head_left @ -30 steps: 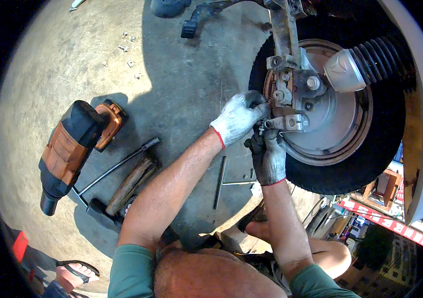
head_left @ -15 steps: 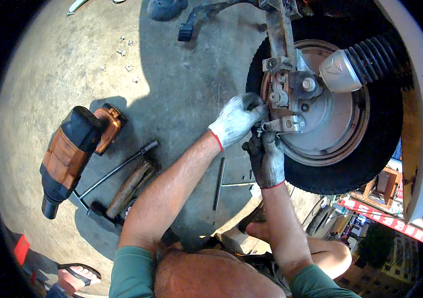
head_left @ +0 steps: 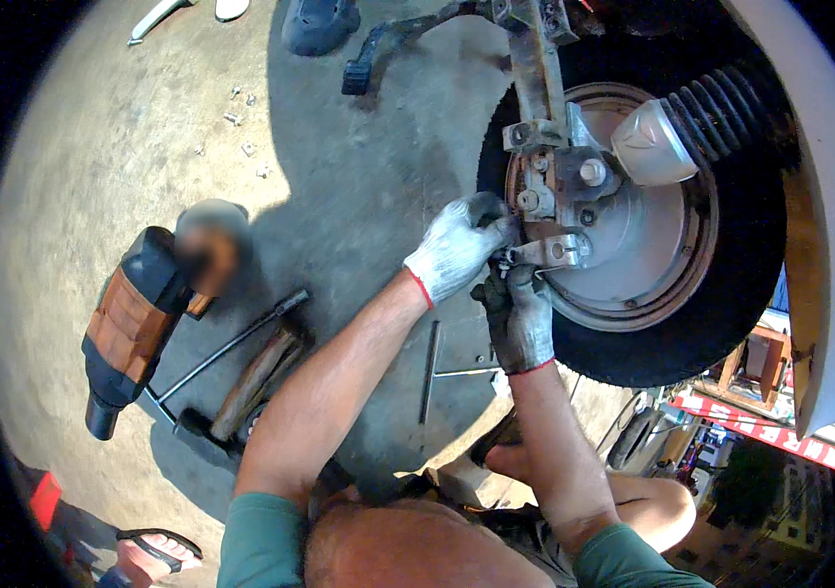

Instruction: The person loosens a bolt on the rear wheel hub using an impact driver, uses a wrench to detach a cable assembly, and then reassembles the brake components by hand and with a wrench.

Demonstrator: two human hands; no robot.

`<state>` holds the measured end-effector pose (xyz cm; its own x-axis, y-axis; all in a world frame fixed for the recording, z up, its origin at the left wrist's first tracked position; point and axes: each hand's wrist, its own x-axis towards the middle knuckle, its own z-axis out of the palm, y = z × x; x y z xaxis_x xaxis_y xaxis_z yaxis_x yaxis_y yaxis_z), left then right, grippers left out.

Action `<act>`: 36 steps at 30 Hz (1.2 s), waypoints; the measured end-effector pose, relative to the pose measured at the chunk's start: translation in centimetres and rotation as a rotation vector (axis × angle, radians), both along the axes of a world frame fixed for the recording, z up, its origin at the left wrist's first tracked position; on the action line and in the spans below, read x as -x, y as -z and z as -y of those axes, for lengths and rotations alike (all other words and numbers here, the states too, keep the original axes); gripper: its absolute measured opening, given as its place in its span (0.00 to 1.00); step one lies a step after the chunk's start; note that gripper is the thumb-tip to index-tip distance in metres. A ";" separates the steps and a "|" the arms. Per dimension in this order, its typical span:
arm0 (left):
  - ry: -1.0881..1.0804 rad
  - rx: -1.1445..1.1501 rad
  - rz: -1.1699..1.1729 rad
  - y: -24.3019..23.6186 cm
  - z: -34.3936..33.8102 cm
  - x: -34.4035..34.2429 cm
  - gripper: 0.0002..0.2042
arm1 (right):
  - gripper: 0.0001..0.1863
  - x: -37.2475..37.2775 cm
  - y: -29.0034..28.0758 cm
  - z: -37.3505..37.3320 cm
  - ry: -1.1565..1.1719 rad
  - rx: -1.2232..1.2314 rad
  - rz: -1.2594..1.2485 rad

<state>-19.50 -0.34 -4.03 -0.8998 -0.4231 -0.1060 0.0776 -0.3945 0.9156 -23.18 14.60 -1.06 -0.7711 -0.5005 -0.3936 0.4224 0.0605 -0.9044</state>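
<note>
My left hand [head_left: 461,245], in a white knit glove with dark, dirty fingers, is pinched closed at the edge of the wheel's brake drum [head_left: 633,260]. Just below it, my right hand [head_left: 523,318], in a matching glove, has its fingers curled up under the end of a metal lever arm [head_left: 559,251]. A small metal fitting [head_left: 503,261] shows between the two hands; its exact kind is too small to tell. My fingers hide whatever else they hold. Around the drum is a black tire [head_left: 623,355].
On the floor at left lie an orange and black cordless impact wrench [head_left: 128,323], a long-handled socket wrench [head_left: 231,343] and a wooden-handled hammer [head_left: 256,382]. A T-shaped rod [head_left: 431,372] lies below my left wrist. Several small bolts [head_left: 233,120] are scattered farther off. A pedal [head_left: 357,76] juts out beyond the wheel.
The whole view has shifted slightly, with the wheel a little farther left. Both hands stay at the lever arm, their grip nearly the same.
</note>
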 end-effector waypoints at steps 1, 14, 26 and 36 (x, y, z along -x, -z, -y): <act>-0.003 0.003 -0.005 0.2 -0.2 0.1 0.16 | 0.22 0.0 0.1 0.0 -0.016 0.037 -0.025; 0.015 0.098 -0.003 -0.1 -0.3 0.3 0.14 | 0.16 -1.6 -2.7 0.4 0.009 -0.026 -0.089; -0.392 0.255 0.138 -3.5 -1.3 -3.6 0.11 | 0.17 -2.3 -4.2 -0.3 -0.024 -0.087 -0.159; -0.439 0.610 0.017 -7.6 -2.7 -4.4 0.19 | 0.15 -3.1 -5.7 0.0 0.043 -0.144 -0.322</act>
<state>-15.07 2.34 3.54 -0.6355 -0.7308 0.2493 0.0946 0.2468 0.9644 -20.07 14.60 4.66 -0.8862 -0.4221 -0.1910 0.1217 0.1858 -0.9750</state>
